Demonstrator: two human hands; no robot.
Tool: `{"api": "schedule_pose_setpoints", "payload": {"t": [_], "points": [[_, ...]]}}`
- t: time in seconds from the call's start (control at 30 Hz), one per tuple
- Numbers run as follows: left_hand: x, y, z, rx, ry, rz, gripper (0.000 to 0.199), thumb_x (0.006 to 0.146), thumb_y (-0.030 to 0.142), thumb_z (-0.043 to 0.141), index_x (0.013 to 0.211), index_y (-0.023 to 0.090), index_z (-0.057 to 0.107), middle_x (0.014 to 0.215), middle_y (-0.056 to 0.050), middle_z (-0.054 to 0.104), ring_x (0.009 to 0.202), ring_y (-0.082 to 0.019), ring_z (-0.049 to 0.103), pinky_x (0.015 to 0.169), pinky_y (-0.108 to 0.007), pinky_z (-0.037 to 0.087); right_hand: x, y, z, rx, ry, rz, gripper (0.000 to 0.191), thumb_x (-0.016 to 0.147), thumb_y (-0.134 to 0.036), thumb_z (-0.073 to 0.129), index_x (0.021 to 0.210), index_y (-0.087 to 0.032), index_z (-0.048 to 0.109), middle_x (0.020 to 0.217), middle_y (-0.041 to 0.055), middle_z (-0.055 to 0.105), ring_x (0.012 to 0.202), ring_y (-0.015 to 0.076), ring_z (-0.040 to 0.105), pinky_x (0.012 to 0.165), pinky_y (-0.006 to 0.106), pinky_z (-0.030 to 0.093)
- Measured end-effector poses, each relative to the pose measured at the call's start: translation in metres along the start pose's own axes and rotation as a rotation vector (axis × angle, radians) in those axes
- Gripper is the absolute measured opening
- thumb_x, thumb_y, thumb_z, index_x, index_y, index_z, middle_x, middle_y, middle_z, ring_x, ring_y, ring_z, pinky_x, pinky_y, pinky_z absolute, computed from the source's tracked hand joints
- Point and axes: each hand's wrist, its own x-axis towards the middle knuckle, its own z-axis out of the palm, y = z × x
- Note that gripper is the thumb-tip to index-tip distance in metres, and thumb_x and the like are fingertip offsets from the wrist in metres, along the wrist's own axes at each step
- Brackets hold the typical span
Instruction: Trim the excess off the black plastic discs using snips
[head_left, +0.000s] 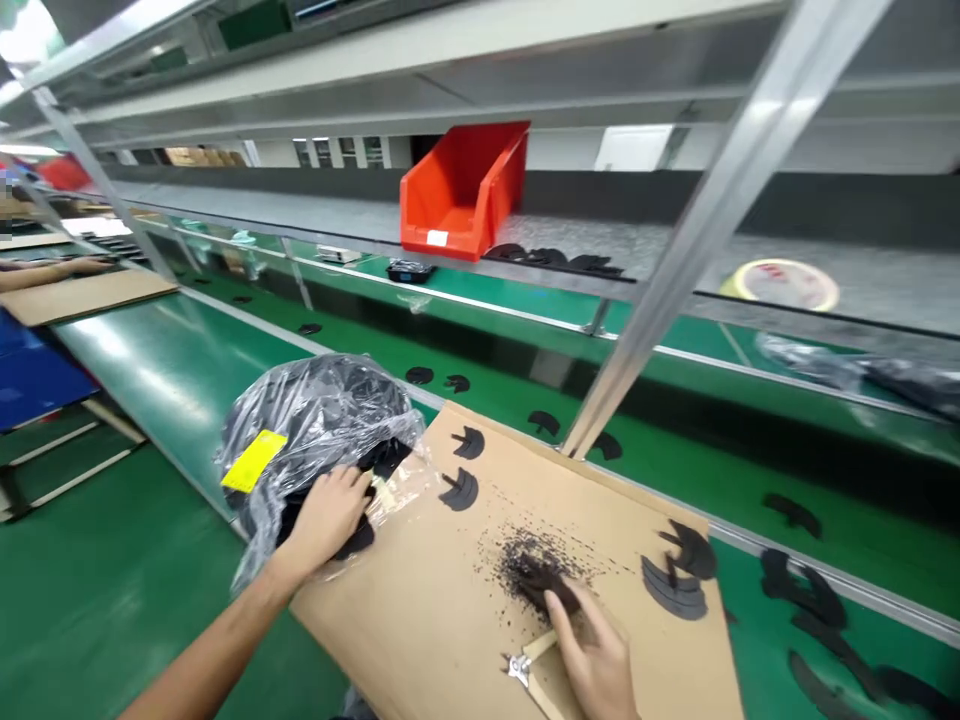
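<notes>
1. Clock centred on the pile of black bits (529, 550), 12 away from the person.
2. Right hand (600, 650), 5 o'clock: thumb and fingers closed on a dark part (551, 588) at the pile. Blurred, so exact grip and part shape unclear. Held low over the bits, probably so crumbs land in one spot.
3. Cutters (517, 668) at 6, metal jaws apart, pale handles running toward that hand. Can't tell if the palm holds them or they just lie there. Either way close by, presumably for quick use.
4. Left hand (334, 510), between 9 and 10: fingers curled at the mouth of the bag (330, 400), over black stuff. Can't tell if it grips anything. Bag overlaps the board edge, mouth toward the person, likely for easy reach.
5. Cardboard (405, 610) under the pile; my read: catches debris, saves the bench.
6. Fan-shaped parts on it: two near 11 (upper (470, 443), lower (461, 490)), apart; two at 3 (upper (694, 550), lower (675, 590)), close together. All off the pile, maybe to keep the middle clear.
7. More parts (544, 422) on the green strip, 12 o'clock, beyond the board.
8. Red bin (480, 215) on the shelf, toward 12; tape roll (780, 285) between 1 and 2. Both up there, presumably saving work area.
</notes>
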Motion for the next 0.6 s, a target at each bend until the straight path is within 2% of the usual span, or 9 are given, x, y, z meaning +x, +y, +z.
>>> {"api": "schedule_pose_setpoints", "payload": {"t": [0.07,0.13,0.23,0.43,0.6], "points": [[-0.005,-0.009,0.013,0.060,-0.004,-0.046,0.027,0.095,0.013,0.046,0.107,0.014,0.070,0.101,-0.014,0.065,0.098,-0.030,0.059,0.079,-0.039,0.044,-0.004,0.001,-0.002,-0.047,0.017,-0.068,0.032,0.091,-0.047,0.064,0.104,-0.021,0.077,0.092,0.0106,0.078,0.081,0.0266,0.075,0.079,0.038,0.064],[-0.008,-0.012,0.025,0.069,0.003,-0.019,0.031,0.096,0.014,0.042,0.105,0.016,0.072,0.101,-0.013,0.066,0.098,-0.030,0.060,0.080,-0.040,0.043,-0.008,0.004,-0.003,-0.091,0.037,-0.130,0.030,0.093,-0.044,0.063,0.105,-0.021,0.077,0.091,0.0104,0.078,0.080,0.0259,0.075,0.079,0.037,0.064],[-0.009,-0.010,0.039,0.041,0.031,0.001,0.034,0.096,0.014,0.039,0.101,0.017,0.073,0.103,-0.012,0.067,0.098,-0.030,0.060,0.081,-0.041,0.043,-0.013,0.010,-0.004,-0.129,0.064,-0.186,0.027,0.095,-0.041,0.061,0.104,-0.021,0.076,0.089,0.0100,0.078,0.079,0.0253,0.076,0.076,0.035,0.065],[-0.001,0.002,0.052,0.064,-0.017,-0.006,0.038,0.095,0.014,0.039,0.120,0.014,0.068,0.109,-0.014,0.068,0.104,-0.032,0.061,0.082,-0.041,0.044,-0.020,0.013,-0.002,-0.136,0.052,-0.233,0.020,0.097,-0.033,0.057,0.104,-0.022,0.072,0.087,0.0100,0.077,0.078,0.0245,0.075,0.073,0.033,0.062],[0.005,0.006,0.057,0.075,0.000,0.021,0.040,0.095,0.016,0.035,0.101,0.017,0.074,0.098,-0.013,0.069,0.097,-0.031,0.062,0.079,-0.040,0.045,-0.022,0.013,0.000,-0.139,0.044,-0.285,0.017,0.097,-0.027,0.054,0.104,-0.020,0.069,0.084,0.0093,0.075,0.073,0.0216,0.072,0.067,0.030,0.060]]}}
